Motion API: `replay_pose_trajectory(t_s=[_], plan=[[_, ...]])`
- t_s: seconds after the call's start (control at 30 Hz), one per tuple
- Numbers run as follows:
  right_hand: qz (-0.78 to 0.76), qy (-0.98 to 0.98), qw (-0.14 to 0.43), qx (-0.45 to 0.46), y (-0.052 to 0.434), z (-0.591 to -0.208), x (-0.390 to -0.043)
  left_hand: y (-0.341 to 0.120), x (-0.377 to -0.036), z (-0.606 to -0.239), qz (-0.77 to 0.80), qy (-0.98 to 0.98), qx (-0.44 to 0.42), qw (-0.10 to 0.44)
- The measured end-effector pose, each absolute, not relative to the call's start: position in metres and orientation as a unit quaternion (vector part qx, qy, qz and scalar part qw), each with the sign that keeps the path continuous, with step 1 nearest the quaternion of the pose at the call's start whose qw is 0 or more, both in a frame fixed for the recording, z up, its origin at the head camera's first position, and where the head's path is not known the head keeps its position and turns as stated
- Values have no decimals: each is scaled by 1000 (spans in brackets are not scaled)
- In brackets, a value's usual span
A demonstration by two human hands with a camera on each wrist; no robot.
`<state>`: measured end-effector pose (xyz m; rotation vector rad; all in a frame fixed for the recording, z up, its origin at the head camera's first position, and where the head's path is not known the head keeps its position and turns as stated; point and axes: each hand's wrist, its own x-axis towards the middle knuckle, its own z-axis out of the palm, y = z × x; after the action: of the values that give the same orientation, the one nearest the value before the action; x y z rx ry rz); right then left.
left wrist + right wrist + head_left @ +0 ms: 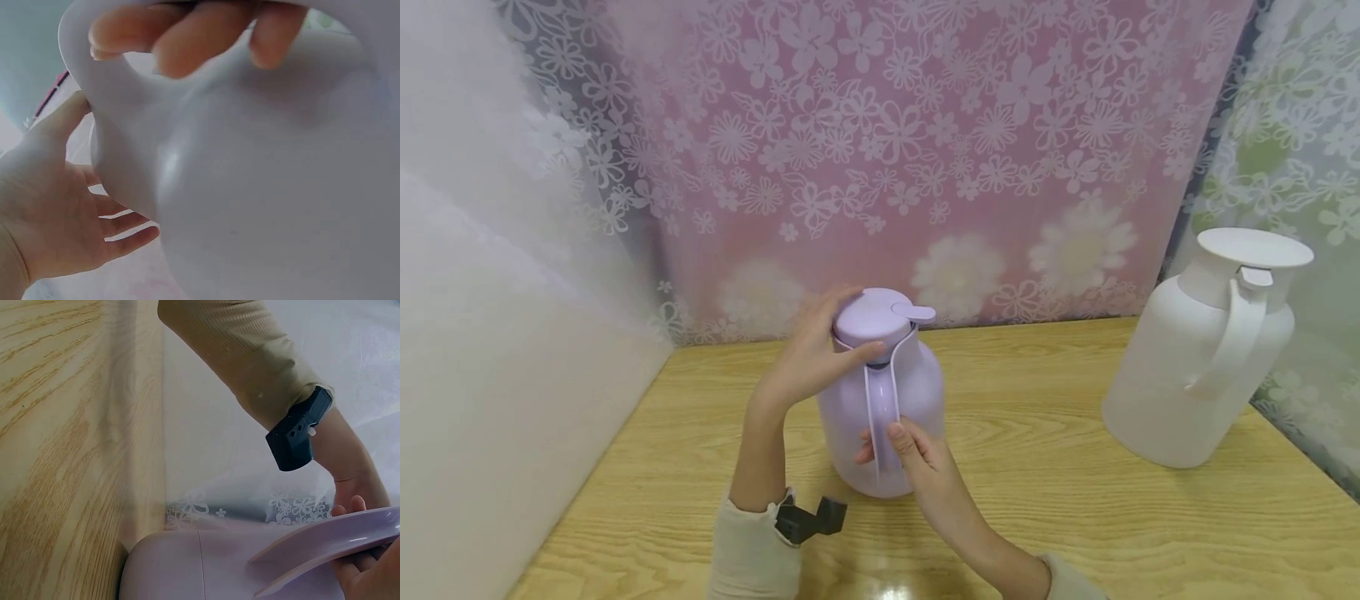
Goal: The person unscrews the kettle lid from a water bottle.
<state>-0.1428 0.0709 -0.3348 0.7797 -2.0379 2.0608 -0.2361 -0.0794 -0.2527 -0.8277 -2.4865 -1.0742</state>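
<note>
A pale purple thermos jug stands upright on the wooden table, its handle facing me. My left hand grips the round lid from the left, thumb across its front and fingers round the far side. My right hand holds the lower handle, thumb on the outside and fingers passed through the loop. Seen from the left wrist, the right hand's fingers show inside the handle. In the right wrist view the jug's body lies sideways across the bottom.
A larger white thermos jug stands on the table to the right, handle toward me. Behind hangs a pink flowered curtain, with a white wall at left. A black camera mount sticks out from the left wrist.
</note>
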Motion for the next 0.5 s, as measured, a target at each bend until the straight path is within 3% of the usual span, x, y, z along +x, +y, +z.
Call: replay_pose_trajectory(t_s=[0.17,0.5], plan=[[686,-674,69,265,71,-334,-143,-79,-237,-261,-476,-832,-267,98],[690,-675,62,253,71,-334,-142,-69,-228,-258,-566,-788,-217,112]])
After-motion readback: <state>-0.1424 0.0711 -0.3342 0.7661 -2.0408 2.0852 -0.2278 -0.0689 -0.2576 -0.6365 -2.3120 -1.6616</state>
